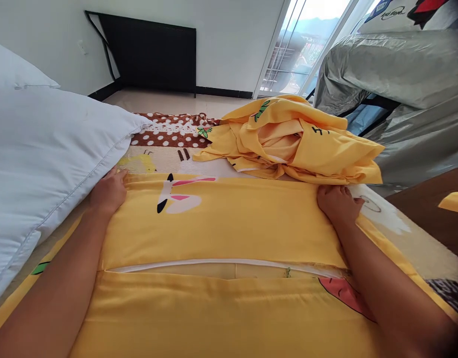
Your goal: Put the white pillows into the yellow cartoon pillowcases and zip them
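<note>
A yellow pillowcase (229, 219) with a rabbit print lies flat in front of me. A long opening with a white edge (214, 260) runs across it, and a red watermelon-like print shows at the lower right. My left hand (110, 191) is closed on its far left corner, beside the white pillow (65, 144). At the far right corner, my right hand (339, 203) has its fingers curled over the fabric edge. Both arms stretch forward over the cloth. Some fingertips are hidden by the hands and the fabric.
Crumpled yellow fabric (288, 139) is heaped just beyond the pillowcase, on a patterned blanket (169, 136). A black folded panel (150, 54) leans on the wall. Grey plastic-covered items (385, 64) stand at the right, near a glass door (299, 44).
</note>
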Demonstrator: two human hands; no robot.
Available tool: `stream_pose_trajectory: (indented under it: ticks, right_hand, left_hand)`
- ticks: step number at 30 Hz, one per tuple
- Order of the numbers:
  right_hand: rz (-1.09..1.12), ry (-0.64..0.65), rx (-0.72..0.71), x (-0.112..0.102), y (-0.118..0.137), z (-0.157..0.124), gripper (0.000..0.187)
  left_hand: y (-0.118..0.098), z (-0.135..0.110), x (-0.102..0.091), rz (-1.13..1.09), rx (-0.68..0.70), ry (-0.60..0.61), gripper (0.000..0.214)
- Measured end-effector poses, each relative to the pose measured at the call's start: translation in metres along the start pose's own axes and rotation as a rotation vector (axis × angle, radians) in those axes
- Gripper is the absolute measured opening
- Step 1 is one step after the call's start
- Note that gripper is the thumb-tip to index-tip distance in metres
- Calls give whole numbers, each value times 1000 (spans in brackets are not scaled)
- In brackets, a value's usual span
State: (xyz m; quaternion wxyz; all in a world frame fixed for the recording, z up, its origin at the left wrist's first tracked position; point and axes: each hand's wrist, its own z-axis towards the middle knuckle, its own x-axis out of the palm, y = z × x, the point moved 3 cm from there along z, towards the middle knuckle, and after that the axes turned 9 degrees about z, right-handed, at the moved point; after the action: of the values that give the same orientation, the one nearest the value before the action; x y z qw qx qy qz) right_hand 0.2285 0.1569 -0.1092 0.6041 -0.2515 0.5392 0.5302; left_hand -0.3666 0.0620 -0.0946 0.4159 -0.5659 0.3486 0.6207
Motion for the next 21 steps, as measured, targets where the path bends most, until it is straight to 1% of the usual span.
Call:
stream_pose_trajectory:
  ticks: [2,4,5,6,7,9,11,12,14,15,16,17,18,19,21]
  right_hand:
    - [10,-15,20,-1,0,1,55]
    - [24,-30,49,-2,-2,3,53]
    - [33,-38,71,-2,-4,4,51]
    - [46,-45,97,-3,-7,6,49]
    - [64,-55,124,-3,-10,8,46]
    - [113,-86,175,-4,-16,14,40]
    - [171,-149,212,-8,-20,18,37]
    - [190,-195,228,-11,-20,19,38]
    - [272,-343,231,-24,-11,15,43]
    - [346,-424,197,-33,-1,9,45]
    - [440,-486,131,-44,12,1,45]
    - [548,-517,23,-54,28,-10,43]
    - [620,-437,-137,-62,49,-23,41]
    - [638,-294,-309,-67,71,-37,41]
    - [570,117,-668,-64,115,-74,43]
  left_hand:
    - [-14,-7,-15,59,64,-131,51]
    - [-38,-17,-35,104,161,-261,51]
    - [-53,-25,-43,104,228,-281,49]
    - [-70,-33,-50,91,315,-248,49]
    - [-87,-43,-54,75,422,-185,50]
    - [-120,-65,-57,66,642,-47,55]
    - [-145,-85,-52,67,789,35,58]
    - [-153,-92,-46,66,830,65,59]
    - [-162,-99,-31,55,860,118,60]
    - [-163,-99,-21,46,857,148,60]
    - [-164,-97,-12,37,848,177,60]
    - [-164,-93,-4,23,838,203,60]
    - [-163,-90,4,6,829,224,60]
    - [-162,-86,9,-15,820,240,60]
    - [-162,-81,15,-60,803,254,59]
